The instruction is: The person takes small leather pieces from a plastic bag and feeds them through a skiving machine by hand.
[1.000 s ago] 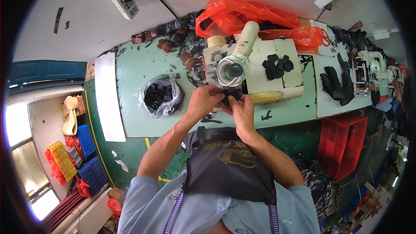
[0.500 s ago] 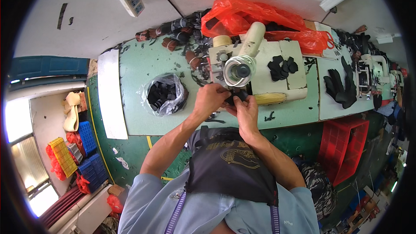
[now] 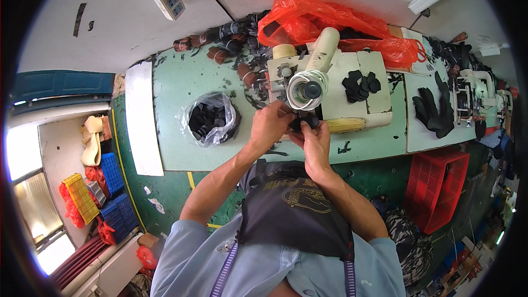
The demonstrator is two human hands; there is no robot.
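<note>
Both hands meet at the working end of a cream bench machine (image 3: 323, 49) that looks like a sewing machine. My right hand (image 3: 314, 142) pinches a small dark piece (image 3: 306, 121) between thumb and fingers, just below the machine's head. Close by on its left, my left hand (image 3: 269, 125) has its fingers bent together at the same spot; what they grip is hidden. A clear plastic bag (image 3: 230, 127) full of small black pieces (image 3: 204, 119) stands left of my hands. More black rounded pieces (image 3: 360, 85) lie in a cluster on the machine's bed.
A red plastic bag (image 3: 330, 14) slumps behind the machine. Bundles of dark and brown strips (image 3: 217, 54) lie along the table's back edge. Black glove-shaped pieces (image 3: 434, 107) rest to the right, near another machine (image 3: 474, 94). A red crate (image 3: 437, 187) stands below the table.
My hands stay at the machine, with only a slight shift of the fingers around the dark piece. The whole view has moved a little; nothing else visibly differs.
</note>
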